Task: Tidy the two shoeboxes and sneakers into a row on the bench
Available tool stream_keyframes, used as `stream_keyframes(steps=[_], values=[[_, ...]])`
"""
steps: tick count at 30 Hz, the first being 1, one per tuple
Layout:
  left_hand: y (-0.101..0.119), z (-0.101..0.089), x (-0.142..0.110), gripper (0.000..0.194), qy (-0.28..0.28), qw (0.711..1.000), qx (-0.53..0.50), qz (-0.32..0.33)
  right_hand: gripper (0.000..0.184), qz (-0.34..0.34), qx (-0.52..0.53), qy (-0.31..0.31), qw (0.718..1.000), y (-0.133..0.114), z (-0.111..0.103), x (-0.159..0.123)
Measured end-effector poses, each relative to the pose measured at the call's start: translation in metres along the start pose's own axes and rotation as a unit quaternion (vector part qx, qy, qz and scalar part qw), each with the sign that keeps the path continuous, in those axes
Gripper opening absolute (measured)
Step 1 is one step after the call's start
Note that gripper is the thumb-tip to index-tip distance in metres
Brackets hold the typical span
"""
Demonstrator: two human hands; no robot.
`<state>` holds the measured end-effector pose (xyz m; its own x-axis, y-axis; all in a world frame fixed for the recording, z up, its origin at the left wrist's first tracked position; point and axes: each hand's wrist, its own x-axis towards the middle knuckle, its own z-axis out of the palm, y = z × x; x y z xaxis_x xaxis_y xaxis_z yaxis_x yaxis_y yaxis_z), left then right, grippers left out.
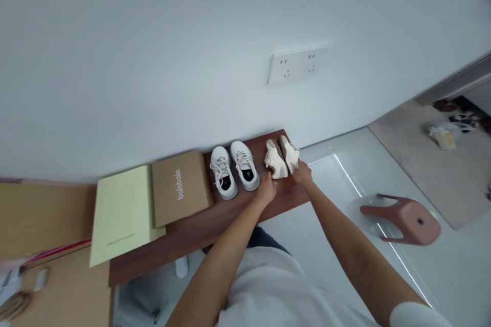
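A pair of small cream shoes with brown soles lies tipped on the sides, soles facing each other, at the right end of a brown wooden bench. My left hand (267,189) is closed at the near end of the left cream shoe (275,159). At the near right side of the right cream shoe (289,154), my right hand (303,172) is closed on it. Part of the fingers of both hands is hidden. To the left stand two upright white sneakers, a left one (221,166) and a right one (242,159), toes toward the wall.
Left of the sneakers, a brown shoebox (180,189) and a pale green box (121,209) rest on the bench (184,235). Behind is a white wall with a socket panel (299,64). A pink stool (410,220) lies on the floor at right. Cardboard boxes (46,219) stand at left.
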<state>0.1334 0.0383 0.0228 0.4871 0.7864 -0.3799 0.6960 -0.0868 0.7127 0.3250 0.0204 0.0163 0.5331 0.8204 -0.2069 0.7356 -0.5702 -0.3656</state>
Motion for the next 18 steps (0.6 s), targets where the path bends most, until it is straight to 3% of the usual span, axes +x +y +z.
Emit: stream_keyframes(steps=[3,5,11,18], values=[[0.007,0.008,0.024,0.051,-0.053,0.998,0.021,-0.019,0.055,-0.012,0.015,-0.094,0.995,0.018,-0.004,0.018],[0.010,0.010,0.035,0.047,-0.068,0.997,0.031,-0.034,0.054,-0.025,0.018,-0.112,0.993,0.024,-0.006,0.024],[0.018,0.008,0.038,0.045,-0.012,0.991,0.091,-0.094,0.045,-0.056,0.012,-0.118,0.991,0.025,-0.015,0.023],[0.031,-0.015,0.038,0.047,0.002,0.984,0.176,-0.035,0.038,-0.126,-0.110,-0.092,0.982,-0.009,-0.029,0.019]])
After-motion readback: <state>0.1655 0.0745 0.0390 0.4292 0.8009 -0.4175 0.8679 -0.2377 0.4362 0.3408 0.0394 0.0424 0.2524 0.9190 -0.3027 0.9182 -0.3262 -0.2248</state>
